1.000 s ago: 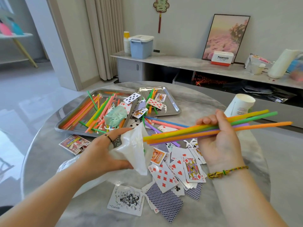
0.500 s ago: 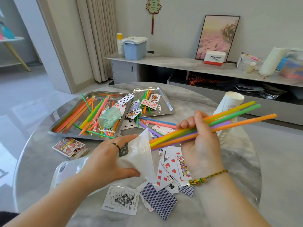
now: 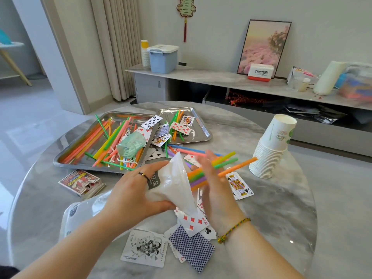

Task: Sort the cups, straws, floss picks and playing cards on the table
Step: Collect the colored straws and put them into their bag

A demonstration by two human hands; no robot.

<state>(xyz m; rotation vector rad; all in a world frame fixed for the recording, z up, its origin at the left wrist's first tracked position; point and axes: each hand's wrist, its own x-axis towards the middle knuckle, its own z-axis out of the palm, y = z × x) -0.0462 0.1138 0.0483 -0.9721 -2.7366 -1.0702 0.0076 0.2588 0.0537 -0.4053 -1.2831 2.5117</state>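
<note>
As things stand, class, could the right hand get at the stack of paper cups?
Likely yes, once it lets go: the right hand grips a bundle of straws. The stack of paper cups stands just to its right, with bare table between.

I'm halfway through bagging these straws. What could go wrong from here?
1. The left hand pinches the bag, so its mouth looks narrow. The straws gripped by the right hand may snag on the film and spill onto the cards.
2. The orange straw ends close to the paper cup stack; a swing might topple it.
</note>
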